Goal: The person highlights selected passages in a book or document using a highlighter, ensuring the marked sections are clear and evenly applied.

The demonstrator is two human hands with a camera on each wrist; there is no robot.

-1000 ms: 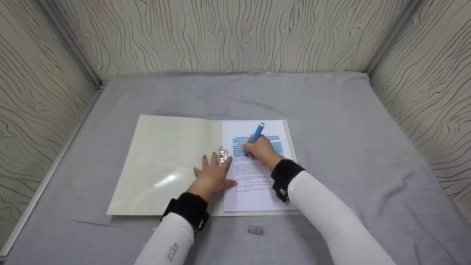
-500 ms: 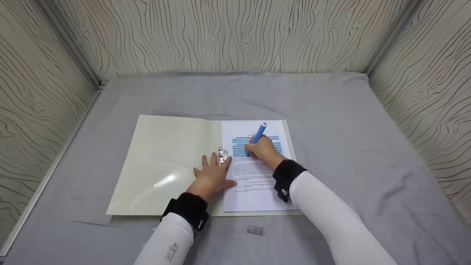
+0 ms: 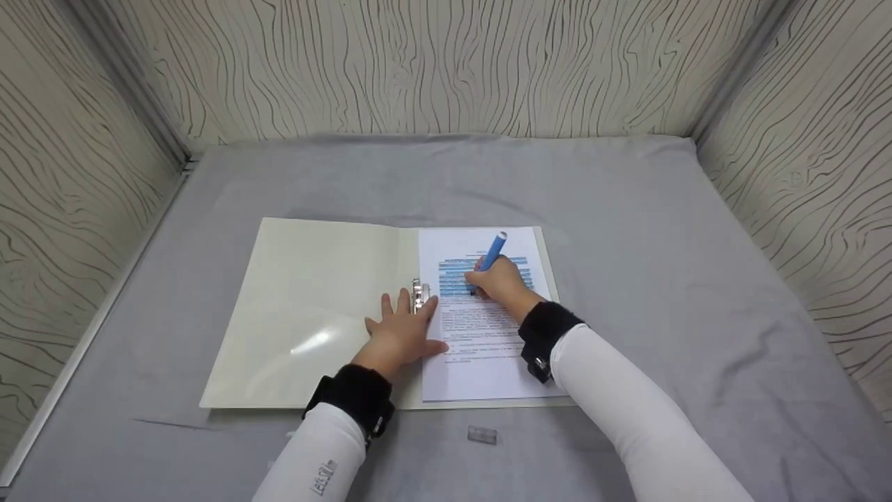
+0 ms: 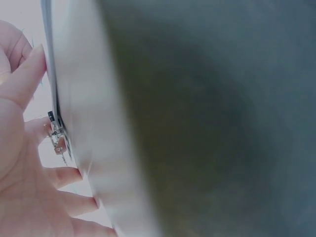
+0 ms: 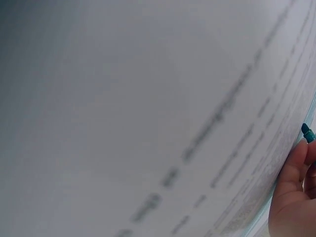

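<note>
An open cream folder (image 3: 306, 314) lies on the grey cloth, with a printed sheet (image 3: 481, 348) on its right half. Blue highlighting (image 3: 453, 275) covers the upper lines of text. My right hand (image 3: 498, 282) grips a blue highlighter (image 3: 493, 251), tip down on the sheet at the lowest marked line. My left hand (image 3: 404, 331) lies flat with fingers spread across the folder's spine, touching the metal clip (image 3: 418, 293). The left wrist view shows the fingers (image 4: 64, 175) by the clip (image 4: 57, 138). In the right wrist view the blurred page (image 5: 148, 123) fills the frame, with the pen tip (image 5: 308, 132) beside my hand.
A small clear pen cap (image 3: 482, 435) lies on the cloth just in front of the folder. Patterned walls (image 3: 446, 63) close in the back and both sides. The grey cloth (image 3: 662, 244) spreads around the folder.
My right hand and the highlighter have slid slightly to the right along the text line. The left hand has stayed in place.
</note>
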